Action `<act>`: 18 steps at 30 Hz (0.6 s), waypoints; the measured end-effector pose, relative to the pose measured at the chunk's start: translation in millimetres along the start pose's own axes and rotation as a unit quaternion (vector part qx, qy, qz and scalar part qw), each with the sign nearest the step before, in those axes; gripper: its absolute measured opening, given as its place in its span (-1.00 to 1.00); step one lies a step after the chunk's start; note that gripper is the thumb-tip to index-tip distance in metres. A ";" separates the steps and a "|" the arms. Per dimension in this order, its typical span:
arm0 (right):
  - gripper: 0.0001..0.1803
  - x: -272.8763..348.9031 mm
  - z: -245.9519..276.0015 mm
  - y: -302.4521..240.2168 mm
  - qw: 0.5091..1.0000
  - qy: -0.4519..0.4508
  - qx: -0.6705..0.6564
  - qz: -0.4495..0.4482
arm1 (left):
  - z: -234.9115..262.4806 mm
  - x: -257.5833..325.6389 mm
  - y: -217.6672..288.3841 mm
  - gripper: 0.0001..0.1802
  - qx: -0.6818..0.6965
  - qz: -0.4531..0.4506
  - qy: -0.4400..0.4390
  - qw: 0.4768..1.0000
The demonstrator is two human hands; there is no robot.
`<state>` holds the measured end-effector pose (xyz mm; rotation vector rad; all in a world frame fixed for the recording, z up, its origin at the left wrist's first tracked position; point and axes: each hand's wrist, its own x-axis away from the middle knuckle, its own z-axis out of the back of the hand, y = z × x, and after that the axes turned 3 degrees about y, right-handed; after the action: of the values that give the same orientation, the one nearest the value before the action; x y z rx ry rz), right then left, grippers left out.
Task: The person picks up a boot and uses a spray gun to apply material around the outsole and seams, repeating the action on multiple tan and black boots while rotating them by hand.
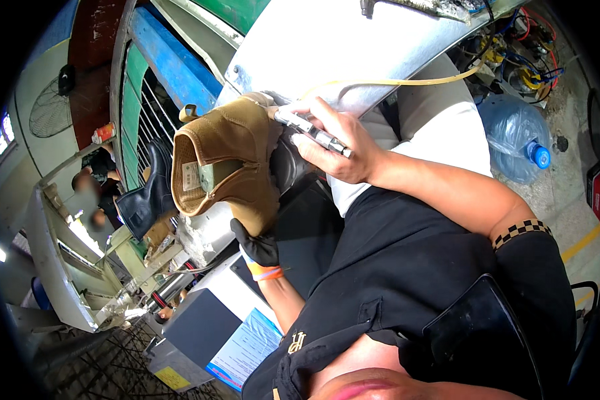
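A tan ankle boot [237, 143] lies tilted on its side, its opening facing left and a pale label and greenish insert showing inside. My left hand [257, 247], in a dark glove with an orange cuff, grips the boot's lower end; part of its fingers is hidden behind the boot. In my bare right hand [343, 140] is a slim silver hand tool [313, 133], held like a pen. Its tip meets the boot near the upper edge by the sole. The sole side is mostly out of sight. A black boot [147, 190] stands just left of the tan one.
A white metal machine panel [313, 50] rises behind the boot. Across it runs a thin yellow hose [413, 81] toward my right hand. A large clear plastic bottle [517, 140] and tangled wires [527, 67] are at right. Other people [97, 190] are at far left.
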<state>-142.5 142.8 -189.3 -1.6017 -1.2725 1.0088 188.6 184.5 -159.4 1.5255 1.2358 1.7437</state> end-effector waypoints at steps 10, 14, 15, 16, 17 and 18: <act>-0.55 9.3 1.9 -0.4 1.000 0.000 -0.002 -0.011 | -74.4 66.2 -5.7 -0.21 -0.007 0.128 -0.055 0.990; -0.56 12.7 3.1 0.6 1.000 -0.010 -0.010 -0.019 | -94.9 66.0 -12.6 -0.25 0.045 0.194 -0.076 0.977; -0.56 14.2 3.8 -0.2 1.000 -0.012 -0.006 -0.018 | -96.5 64.4 -14.9 -0.25 0.076 0.209 -0.090 0.971; -0.56 15.3 4.5 -1.1 1.000 -0.014 -0.003 -0.017 | -101.0 63.9 -15.5 -0.21 0.078 0.203 -0.099 0.971; -0.57 16.1 5.1 -1.1 1.000 -0.012 -0.010 -0.015 | -107.6 64.5 -15.2 -0.17 0.080 0.197 -0.107 0.971; -0.57 16.8 5.7 -0.7 1.000 -0.011 -0.018 -0.013 | -112.5 64.5 -15.7 -0.13 0.083 0.191 -0.116 0.971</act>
<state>-145.4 160.0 -192.0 -1.6022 -1.3298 0.9949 63.1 212.2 -136.4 2.1122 1.0411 1.6541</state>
